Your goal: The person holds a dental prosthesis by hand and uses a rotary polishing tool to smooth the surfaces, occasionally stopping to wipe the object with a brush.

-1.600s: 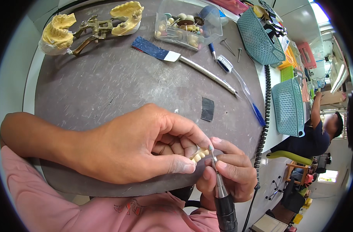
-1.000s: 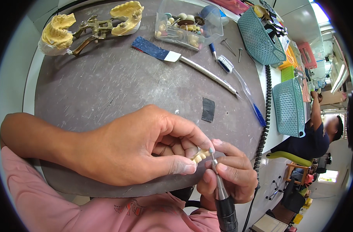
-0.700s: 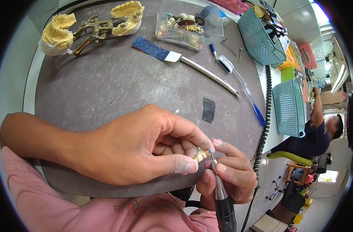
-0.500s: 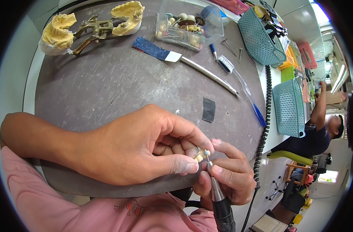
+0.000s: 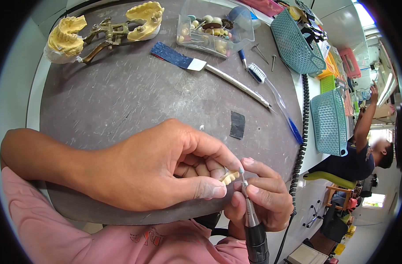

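Observation:
Between the thumb and fingers of my left hand (image 5: pixel 179 169) is a small cream-coloured dental bridge (image 5: pixel 230 177), a curved row of teeth. Part of it is hidden behind the fingers. My right hand (image 5: pixel 267 193) grips a dental handpiece (image 5: pixel 253 220) with a black body and ribbed metal nose, pen-like. At its tip is a small light-blue grinding stone (image 5: pixel 241 170), close by the right end of the bridge and my left index fingertip. Whether the stone touches the bridge, I cannot tell.
Plaster jaw models on an articulator (image 5: pixel 108 33) stand far left. A clear box (image 5: pixel 216 31) holds polishing bits. A knife-like tool (image 5: pixel 236 83), a toothbrush (image 5: pixel 275 94) and dark sandpaper (image 5: pixel 237 125) lie beyond my hands. Right: coiled cord (image 5: pixel 303 127), teal baskets (image 5: pixel 328 123), another person (image 5: pixel 363 154).
The handpiece and my right hand have shifted slightly right, and the stone has moved off the bridge's front. More teeth show now. The other person's arm has reached further up.

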Motion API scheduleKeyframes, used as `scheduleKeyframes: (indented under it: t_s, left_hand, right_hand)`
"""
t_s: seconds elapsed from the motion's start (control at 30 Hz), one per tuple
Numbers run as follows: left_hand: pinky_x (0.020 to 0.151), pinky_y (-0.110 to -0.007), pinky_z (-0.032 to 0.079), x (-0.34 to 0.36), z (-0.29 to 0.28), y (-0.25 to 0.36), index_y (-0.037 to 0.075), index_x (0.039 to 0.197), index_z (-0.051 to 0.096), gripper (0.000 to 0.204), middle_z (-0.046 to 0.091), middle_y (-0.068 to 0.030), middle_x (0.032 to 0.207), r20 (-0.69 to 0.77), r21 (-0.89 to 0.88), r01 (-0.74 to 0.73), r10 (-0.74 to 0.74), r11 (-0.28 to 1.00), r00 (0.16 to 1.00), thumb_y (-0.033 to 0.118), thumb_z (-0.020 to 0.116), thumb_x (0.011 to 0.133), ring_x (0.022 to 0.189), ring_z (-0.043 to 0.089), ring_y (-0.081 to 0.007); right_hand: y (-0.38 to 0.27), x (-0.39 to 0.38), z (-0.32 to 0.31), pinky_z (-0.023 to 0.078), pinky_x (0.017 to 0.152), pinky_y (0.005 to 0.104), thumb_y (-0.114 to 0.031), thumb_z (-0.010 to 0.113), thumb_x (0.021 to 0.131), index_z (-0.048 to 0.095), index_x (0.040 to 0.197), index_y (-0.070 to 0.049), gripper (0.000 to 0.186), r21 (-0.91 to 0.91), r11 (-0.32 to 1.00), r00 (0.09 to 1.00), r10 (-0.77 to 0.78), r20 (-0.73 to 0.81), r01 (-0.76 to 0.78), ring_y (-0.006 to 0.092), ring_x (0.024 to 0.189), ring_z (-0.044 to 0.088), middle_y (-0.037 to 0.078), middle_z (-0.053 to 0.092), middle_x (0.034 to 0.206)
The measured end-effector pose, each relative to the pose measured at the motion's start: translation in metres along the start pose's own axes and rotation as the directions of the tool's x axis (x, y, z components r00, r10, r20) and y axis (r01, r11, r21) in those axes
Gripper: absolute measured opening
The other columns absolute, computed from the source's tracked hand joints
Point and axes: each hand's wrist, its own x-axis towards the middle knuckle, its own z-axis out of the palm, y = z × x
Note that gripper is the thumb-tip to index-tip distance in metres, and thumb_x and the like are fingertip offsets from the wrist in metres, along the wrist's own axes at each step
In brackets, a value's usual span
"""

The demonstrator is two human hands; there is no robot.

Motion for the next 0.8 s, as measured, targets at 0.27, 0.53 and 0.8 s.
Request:
scheduleKeyframes:
  t_s: [0.27,0.53,0.8]
  left_hand:
    - [0.087,-0.021,0.049,0.0008,-0.0007,-0.0009,-0.008,0.127,0.054,0.037,0.060,-0.0052,0.099,0.021,-0.019,-0.026,0.026,0.999,0.999,0.002,0.063,0.093,0.094,0.058,-0.0074]
    - [0.086,-0.021,0.049,0.0008,0.0000,0.0001,-0.008,0.128,0.054,0.038,0.061,-0.0051,0.099,0.013,-0.034,-0.019,0.020,0.999,1.000,0.003,0.063,0.093,0.093,0.058,-0.0075]
    - [0.086,-0.022,0.048,0.0014,0.0014,0.0006,-0.008,0.128,0.054,0.038,0.061,-0.0051,0.100,0.023,-0.082,-0.029,0.031,0.996,0.999,0.004,0.063,0.093,0.093,0.058,-0.0073]
  right_hand:
    - [-0.0021,0.0046,-0.0051,0.061,0.075,0.0452,-0.009,0.081,0.076,0.060,0.086,-0.005,0.024,-0.032,0.999,0.996,-0.035,0.084,0.038,0.0327,0.081,0.073,0.011,0.068,0.070]
    - [-0.0014,-0.0010,-0.0014,0.061,0.076,0.0458,-0.009,0.081,0.077,0.059,0.087,-0.006,0.024,0.012,1.000,0.999,0.017,-0.034,-0.017,0.0333,0.084,0.073,0.011,0.068,0.073]
    - [-0.0004,0.0023,-0.0055,0.061,0.075,0.0446,-0.009,0.081,0.077,0.060,0.088,-0.005,0.024,-0.028,0.999,0.999,-0.028,0.032,0.029,0.0330,0.082,0.073,0.011,0.068,0.071]
